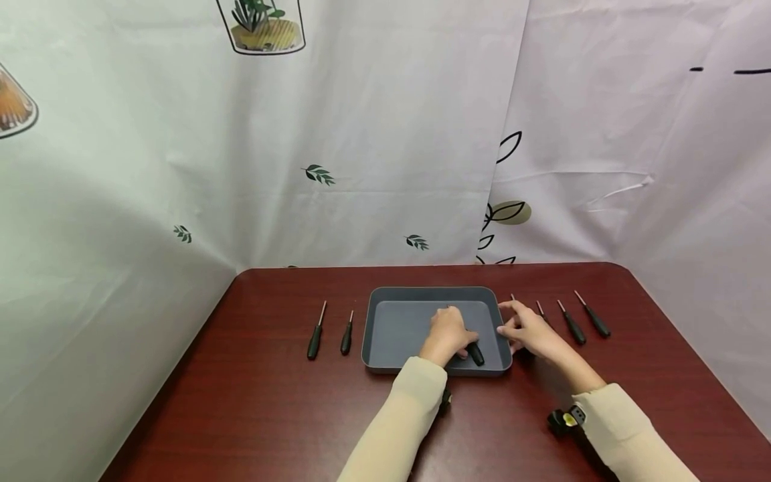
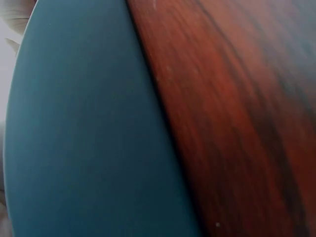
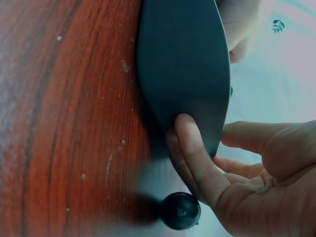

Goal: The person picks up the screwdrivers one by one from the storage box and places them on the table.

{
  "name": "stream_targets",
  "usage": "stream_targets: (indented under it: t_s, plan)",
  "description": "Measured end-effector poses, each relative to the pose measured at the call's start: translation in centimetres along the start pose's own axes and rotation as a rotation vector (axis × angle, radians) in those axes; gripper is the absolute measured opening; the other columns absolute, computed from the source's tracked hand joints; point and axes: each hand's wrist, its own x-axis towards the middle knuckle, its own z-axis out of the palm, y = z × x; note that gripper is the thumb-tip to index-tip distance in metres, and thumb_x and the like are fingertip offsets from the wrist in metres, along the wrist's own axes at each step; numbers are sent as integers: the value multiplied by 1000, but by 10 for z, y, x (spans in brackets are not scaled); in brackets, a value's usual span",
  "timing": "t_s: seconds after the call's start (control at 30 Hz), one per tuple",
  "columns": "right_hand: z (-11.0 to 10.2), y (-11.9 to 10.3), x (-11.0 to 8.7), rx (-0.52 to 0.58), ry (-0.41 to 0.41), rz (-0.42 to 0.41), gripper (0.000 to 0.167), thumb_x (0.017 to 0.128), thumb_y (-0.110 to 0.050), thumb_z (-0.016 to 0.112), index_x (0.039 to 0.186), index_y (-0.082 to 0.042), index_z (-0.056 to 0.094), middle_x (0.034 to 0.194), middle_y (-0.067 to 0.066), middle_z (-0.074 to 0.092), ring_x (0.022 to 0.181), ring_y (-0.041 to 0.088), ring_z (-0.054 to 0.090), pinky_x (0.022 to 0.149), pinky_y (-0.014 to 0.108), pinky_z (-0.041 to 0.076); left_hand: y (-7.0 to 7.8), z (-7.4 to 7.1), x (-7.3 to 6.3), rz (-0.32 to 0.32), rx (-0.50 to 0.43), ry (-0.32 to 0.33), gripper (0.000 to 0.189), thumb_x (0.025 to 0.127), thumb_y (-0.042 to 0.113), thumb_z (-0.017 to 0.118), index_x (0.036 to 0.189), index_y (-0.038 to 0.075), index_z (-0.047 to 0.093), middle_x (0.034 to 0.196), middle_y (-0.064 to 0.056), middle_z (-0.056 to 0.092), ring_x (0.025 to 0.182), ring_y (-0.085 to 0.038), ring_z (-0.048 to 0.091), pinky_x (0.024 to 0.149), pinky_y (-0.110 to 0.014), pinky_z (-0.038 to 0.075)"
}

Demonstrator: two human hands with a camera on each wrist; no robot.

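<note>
A grey rectangular tray (image 1: 385, 328) lies on the table. My left hand (image 1: 447, 331) is inside it, fingers curled round a screwdriver whose black handle (image 1: 476, 353) sticks out towards the tray's near right corner. The hand hides most of that screwdriver. At the tray's right side my right hand (image 1: 530, 331) pinches the wall, thumb at the rim and fingertips (image 3: 187, 131) against the outer face. Beneath this hand, the round butt of another black screwdriver handle (image 3: 180, 211) shows in the right wrist view. The left wrist view mostly shows the tray wall (image 2: 89, 123).
Left of the tray lie a longer screwdriver (image 1: 315, 338) and a shorter screwdriver (image 1: 347, 338). Several more lie to the right, among them one screwdriver (image 1: 575, 329) and the outermost screwdriver (image 1: 597, 321). White printed cloth (image 1: 373, 134) hangs behind the reddish-brown table (image 1: 259, 415).
</note>
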Motion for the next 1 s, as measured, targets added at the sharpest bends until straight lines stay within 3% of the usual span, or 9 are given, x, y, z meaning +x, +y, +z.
stream_targets:
  t_s: [0.13,0.27,0.37,0.4,0.5,0.6,0.73,1.0]
  plan:
    - [0,-1,0,-6,5,-2,54,96,10,57,139,22,28,80,19,62,59,31,64,55,45,60,-1,-1,2,0,-19,6,45,83,26,84,110,-7,69,100,-27,66,40,-13,61,81,-29,58]
    - [1,-1,-1,-7,5,-4,53,96,10,57,139,22,28,79,18,62,59,31,64,55,44,60,-3,-3,3,-14,-38,7,49,81,26,85,112,-8,68,119,-35,57,37,-12,59,99,-36,51]
    - [1,-1,-1,-11,5,-5,53,95,10,57,138,22,29,79,17,62,58,30,63,54,43,60,-5,-5,2,-6,-61,-10,37,82,25,85,96,-6,70,118,-36,57,37,-12,59,105,-39,46]
    - [1,-1,-1,-13,5,-6,53,95,10,57,138,22,29,79,17,62,58,30,63,54,42,60,-6,-6,3,6,-62,-12,35,82,25,85,92,-4,70,110,-32,61,37,-12,59,106,-40,46]
    - [1,0,-1,-19,7,-7,53,96,9,58,138,22,29,78,17,61,58,30,63,54,42,60,-10,-8,2,33,-101,-22,30,82,24,84,82,-1,68,84,-23,65,38,-12,60,97,-32,52]
    - [1,1,-1,-23,7,-6,53,96,9,58,138,22,29,79,16,61,58,30,63,54,41,60,-14,-9,2,40,-174,-47,27,84,20,83,79,-1,67,60,-14,62,40,-14,61,76,-24,58]
    - [2,1,-1,-24,4,-5,53,96,9,58,138,22,29,79,16,61,58,29,63,53,39,60,-17,-12,0,30,-256,-93,27,87,15,80,71,1,63,53,-11,62,41,-17,63,57,-24,58]
    - [0,1,-1,1,-5,-10,54,96,10,57,139,23,27,80,18,61,59,30,63,54,40,60,-24,-20,2,88,-347,-162,28,91,8,73,67,0,60,57,-13,62,45,-23,65,47,-28,58]
